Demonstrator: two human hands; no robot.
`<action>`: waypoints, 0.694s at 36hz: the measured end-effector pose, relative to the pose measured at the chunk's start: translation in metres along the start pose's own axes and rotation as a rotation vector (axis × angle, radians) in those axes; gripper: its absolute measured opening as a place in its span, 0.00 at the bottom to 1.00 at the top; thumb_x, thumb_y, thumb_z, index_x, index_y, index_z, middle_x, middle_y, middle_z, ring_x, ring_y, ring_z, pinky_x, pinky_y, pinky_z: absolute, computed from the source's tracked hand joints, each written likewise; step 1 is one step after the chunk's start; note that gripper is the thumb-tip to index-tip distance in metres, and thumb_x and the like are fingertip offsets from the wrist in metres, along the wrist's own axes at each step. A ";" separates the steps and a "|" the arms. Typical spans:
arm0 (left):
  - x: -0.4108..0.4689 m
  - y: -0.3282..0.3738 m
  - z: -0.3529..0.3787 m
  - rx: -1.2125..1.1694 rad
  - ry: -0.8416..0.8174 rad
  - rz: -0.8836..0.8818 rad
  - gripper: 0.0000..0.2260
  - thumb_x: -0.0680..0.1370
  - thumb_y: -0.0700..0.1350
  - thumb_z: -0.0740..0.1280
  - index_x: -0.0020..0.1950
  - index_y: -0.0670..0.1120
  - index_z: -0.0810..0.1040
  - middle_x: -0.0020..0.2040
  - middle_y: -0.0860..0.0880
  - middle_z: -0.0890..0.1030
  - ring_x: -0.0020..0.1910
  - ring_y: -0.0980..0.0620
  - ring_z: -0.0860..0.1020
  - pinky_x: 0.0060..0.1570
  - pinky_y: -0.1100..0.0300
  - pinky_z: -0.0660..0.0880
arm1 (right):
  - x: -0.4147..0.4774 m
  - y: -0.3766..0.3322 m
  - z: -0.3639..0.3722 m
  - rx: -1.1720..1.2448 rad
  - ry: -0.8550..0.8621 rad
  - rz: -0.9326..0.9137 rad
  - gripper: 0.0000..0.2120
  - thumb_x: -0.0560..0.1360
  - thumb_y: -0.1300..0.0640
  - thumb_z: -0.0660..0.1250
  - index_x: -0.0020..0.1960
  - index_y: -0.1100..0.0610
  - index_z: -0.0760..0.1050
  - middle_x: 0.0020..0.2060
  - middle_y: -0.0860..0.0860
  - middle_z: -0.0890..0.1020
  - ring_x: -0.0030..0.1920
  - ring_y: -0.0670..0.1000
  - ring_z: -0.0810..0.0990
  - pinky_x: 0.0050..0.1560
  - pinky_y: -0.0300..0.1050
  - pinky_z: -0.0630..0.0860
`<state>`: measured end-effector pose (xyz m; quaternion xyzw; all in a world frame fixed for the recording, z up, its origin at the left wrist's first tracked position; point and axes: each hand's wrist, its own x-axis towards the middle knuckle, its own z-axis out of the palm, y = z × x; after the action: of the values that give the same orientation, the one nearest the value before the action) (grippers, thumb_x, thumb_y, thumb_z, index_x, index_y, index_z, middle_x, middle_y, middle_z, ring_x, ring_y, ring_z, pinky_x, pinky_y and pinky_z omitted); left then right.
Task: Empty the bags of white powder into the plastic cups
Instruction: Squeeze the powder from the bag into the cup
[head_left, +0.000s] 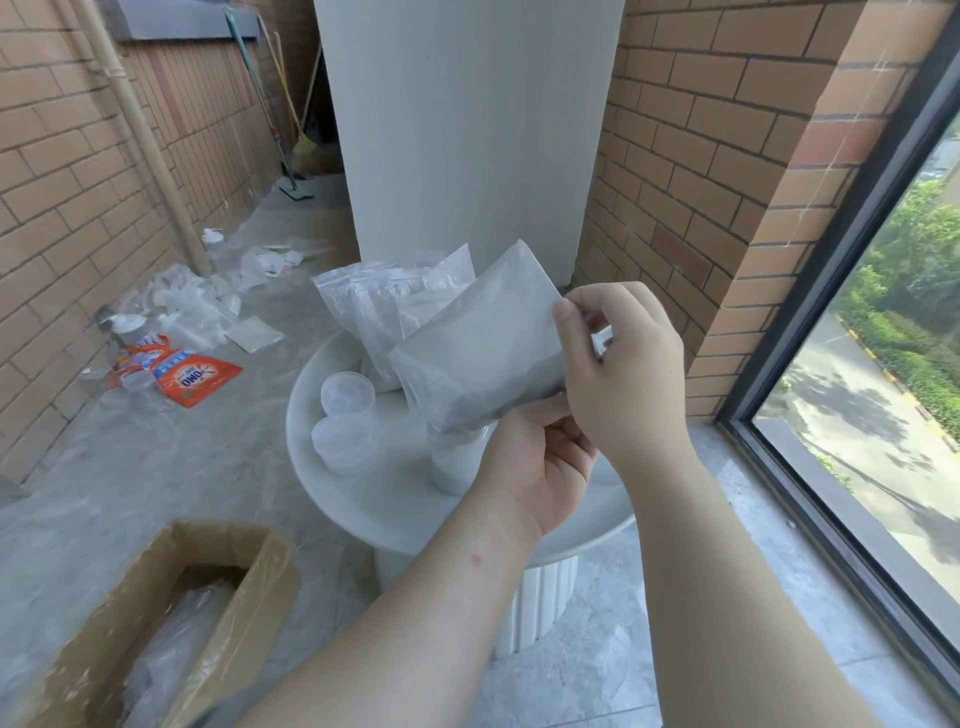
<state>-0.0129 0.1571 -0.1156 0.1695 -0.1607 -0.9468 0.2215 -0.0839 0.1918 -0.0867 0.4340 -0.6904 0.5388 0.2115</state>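
Several bags (376, 299) of powder stand at the far side of the round table (332, 501), and 2 cups (347, 397) at its left look empty, so most of the task seems left to do. 1 bag (483, 343) is held tilted above a cup (453, 465) near the middle; I cannot tell whether powder is flowing. The left hand (540, 467) pinches the bag's lower edge with curled fingers. The right hand (623, 374) pinches its right edge between thumb and fingertips.
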 end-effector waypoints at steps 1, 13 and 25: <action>-0.001 0.000 0.000 0.000 -0.009 0.001 0.11 0.66 0.28 0.64 0.39 0.41 0.81 0.35 0.49 0.82 0.32 0.57 0.80 0.32 0.67 0.77 | 0.000 0.000 0.000 0.003 -0.005 0.006 0.05 0.80 0.56 0.67 0.47 0.55 0.80 0.44 0.47 0.79 0.45 0.48 0.77 0.48 0.46 0.74; -0.004 0.003 0.001 0.010 -0.116 0.006 0.12 0.78 0.29 0.59 0.46 0.38 0.80 0.38 0.46 0.84 0.34 0.54 0.83 0.33 0.65 0.78 | -0.001 0.001 -0.013 -0.020 -0.082 0.030 0.04 0.79 0.54 0.68 0.46 0.52 0.81 0.44 0.44 0.79 0.46 0.45 0.77 0.46 0.35 0.70; -0.002 0.001 0.002 -0.006 -0.101 -0.001 0.13 0.79 0.29 0.59 0.45 0.38 0.82 0.38 0.46 0.85 0.34 0.55 0.83 0.31 0.66 0.78 | -0.003 0.007 -0.014 -0.064 -0.095 0.001 0.05 0.81 0.56 0.66 0.47 0.54 0.79 0.44 0.45 0.77 0.48 0.49 0.77 0.47 0.41 0.71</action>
<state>-0.0116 0.1578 -0.1130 0.1208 -0.1686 -0.9548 0.2131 -0.0909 0.2067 -0.0884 0.4516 -0.7168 0.4954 0.1920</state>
